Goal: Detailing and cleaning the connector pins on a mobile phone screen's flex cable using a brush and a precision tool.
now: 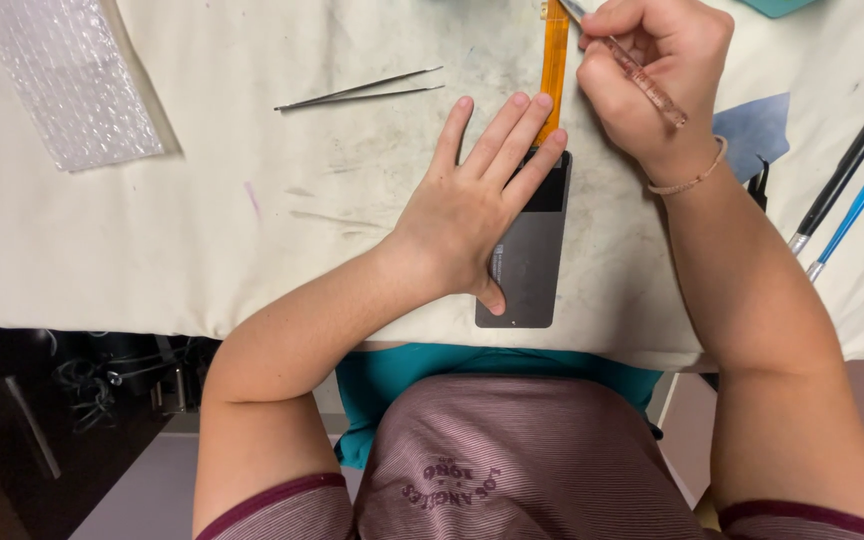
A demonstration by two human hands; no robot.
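My left hand [477, 200] lies flat, fingers spread, pressing on a dark grey flat rectangular panel [530, 270] that rests near the table's front edge. An orange flat ribbon cable [554, 60] runs from the panel's top end toward the far edge. My right hand [652, 70] is closed around a thin clear pinkish tool [647, 85], held like a pen, with its tip near the ribbon's upper part. The working tip is hidden at the frame's top edge.
Metal tweezers [362, 92] lie left of the hands. Bubble wrap [67, 75] sits at the far left. A blue-handled tool [857, 205] and a black rod [852, 155] lie at the right, beside a blue-grey scrap [757, 130]. The cloth-covered table [202, 230] is stained.
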